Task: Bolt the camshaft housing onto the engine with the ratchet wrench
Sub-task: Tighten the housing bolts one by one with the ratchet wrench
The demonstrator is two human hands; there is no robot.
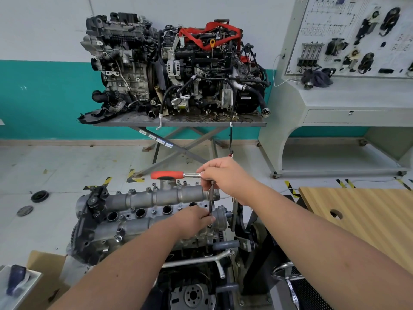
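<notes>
Teal-banded wall [44, 97], spare engines on a bench [178, 123]. Left hand [194, 220] fingers pinch the wrench [176, 175] shaft over the housing [156, 195]; right hand [225, 175] grips its head.

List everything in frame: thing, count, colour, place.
camshaft housing: 1, grey, on the near engine, centre
near engine: 1, grey-black, on a stand, bottom centre
ratchet: 1, red-black handle, chrome extension running down to the housing's right end
far engines: 2, grey and black, one with red strap, on the lift table
lift table: 1, grey, by the wall
trainer board: 1, pale grey, top right
rag: 1, dark, on the board's shelf
wood top: 1, tan, right
discs: 2, dark, floor left
box: 1, brown, bottom left
left hand: pinches the extension low
right hand: grips the ratchet head
</notes>
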